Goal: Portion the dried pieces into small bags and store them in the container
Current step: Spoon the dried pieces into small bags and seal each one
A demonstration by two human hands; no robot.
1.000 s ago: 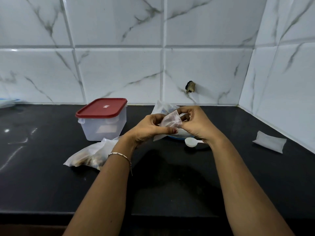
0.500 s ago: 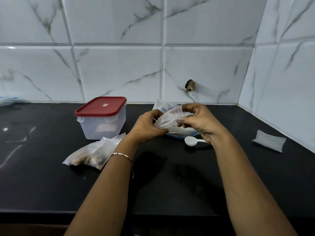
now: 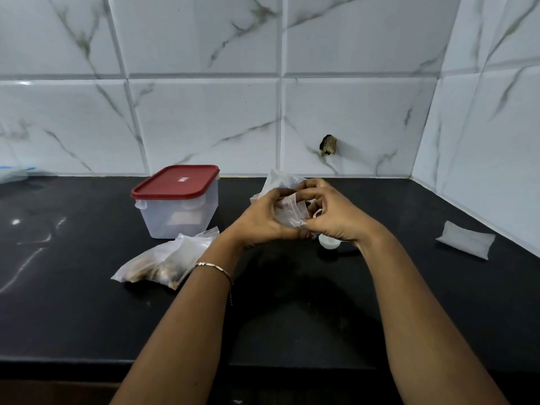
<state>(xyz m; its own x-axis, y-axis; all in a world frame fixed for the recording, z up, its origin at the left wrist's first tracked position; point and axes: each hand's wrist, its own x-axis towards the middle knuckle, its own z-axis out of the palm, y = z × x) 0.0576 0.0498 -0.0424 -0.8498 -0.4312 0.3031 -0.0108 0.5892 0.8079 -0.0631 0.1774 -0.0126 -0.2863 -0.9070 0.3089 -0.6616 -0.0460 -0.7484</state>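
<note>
Both hands, left (image 3: 263, 219) and right (image 3: 333, 216), pinch one small clear bag (image 3: 287, 210) between curled fingers above the black surface (image 3: 292, 311). The red-lidded container (image 3: 178, 201) stands closed to the left, filled bags (image 3: 163, 261) just beside it.

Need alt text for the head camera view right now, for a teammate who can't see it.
Both hands, left hand and right hand, hold a small clear bag above a black countertop. A red-lidded container stands left, filled bags before it.

Bare forearms, no sleeves; thin silver bracelet (image 3: 214, 268) on left wrist.
</note>
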